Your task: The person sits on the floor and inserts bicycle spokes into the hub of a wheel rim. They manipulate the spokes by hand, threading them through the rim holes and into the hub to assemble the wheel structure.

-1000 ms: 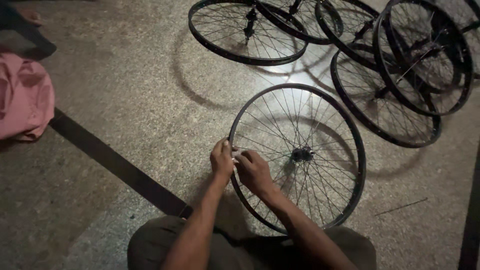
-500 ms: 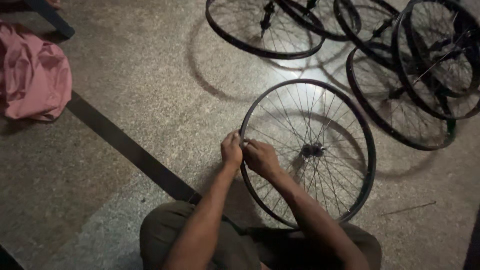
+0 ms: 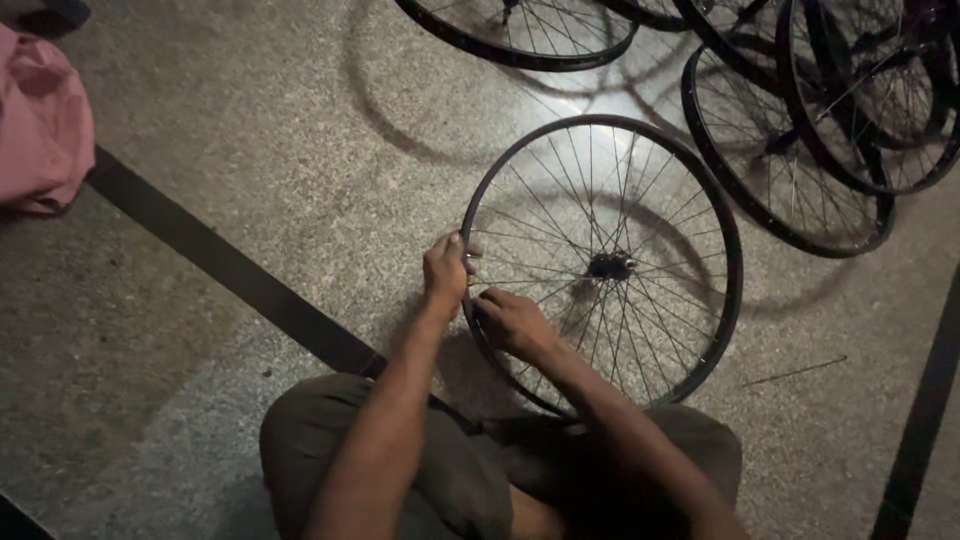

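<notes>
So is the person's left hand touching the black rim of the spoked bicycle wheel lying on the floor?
Touching. In the head view, the left hand wraps over the black rim at its left edge, with no visible gap.

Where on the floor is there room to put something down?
Bare floor lies between the pink cloth and the spoked wheel both hands work on, either side of the dark floor strip. The top right is crowded with stacked wheels.
</notes>
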